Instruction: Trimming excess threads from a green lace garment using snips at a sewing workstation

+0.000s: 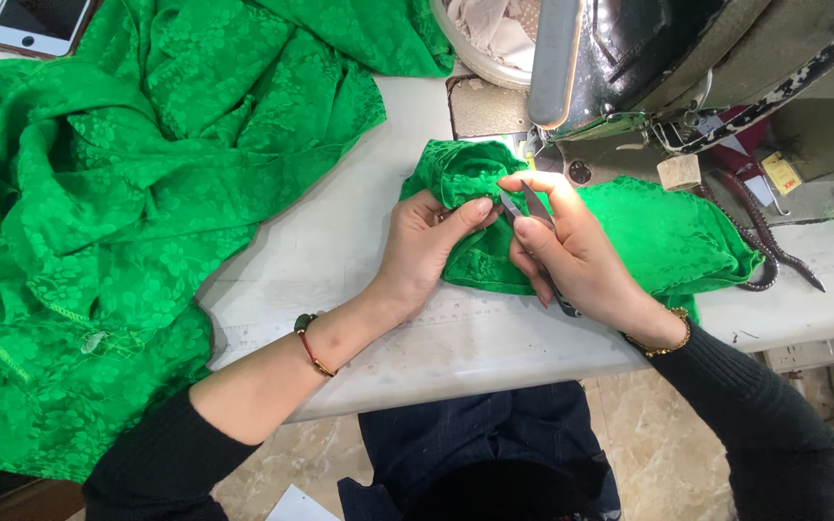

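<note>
My left hand [427, 246] pinches a bunched piece of green patterned fabric [668, 236] that lies on the white sewing table [340, 241], just in front of the machine's needle area. My right hand [576, 251] grips small metal thread snips [523, 205], blades pointed at the fold of cloth held by my left thumb and fingers. Both wrists wear bracelets, and both arms are in black sleeves.
A black sewing machine [668, 58] stands at the back right. A large heap of the same green fabric [98, 212] covers the left of the table. A phone [36, 24] lies at the top left corner. A bowl with pale cloth [489, 39] sits behind the machine.
</note>
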